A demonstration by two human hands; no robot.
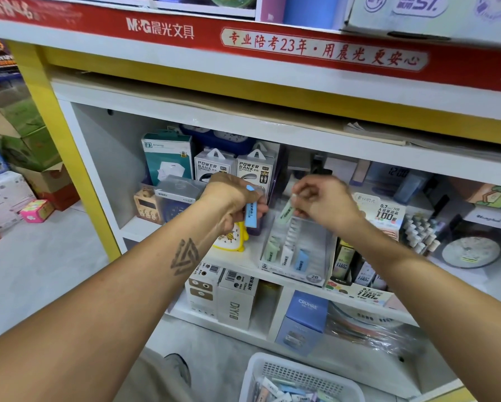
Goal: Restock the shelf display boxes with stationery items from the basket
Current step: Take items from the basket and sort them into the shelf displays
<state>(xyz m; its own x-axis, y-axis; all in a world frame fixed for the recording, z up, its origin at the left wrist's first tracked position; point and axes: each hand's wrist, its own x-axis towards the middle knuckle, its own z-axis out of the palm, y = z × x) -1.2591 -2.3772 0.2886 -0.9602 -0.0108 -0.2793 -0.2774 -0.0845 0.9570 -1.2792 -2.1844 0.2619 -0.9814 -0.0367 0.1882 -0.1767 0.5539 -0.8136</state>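
Standing on pale floor, white shelf (185, 310) beside seemingly cardboard boxes (37, 158)

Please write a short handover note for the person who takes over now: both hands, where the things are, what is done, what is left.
Left hand: grip on a flat blue lead case.
Right hand: pinches a pale green lead case above the clear plastic display box.
Done: a few cases stand at the front of the box.
Left: slot in both held cases, then take more from the white mesh basket below.
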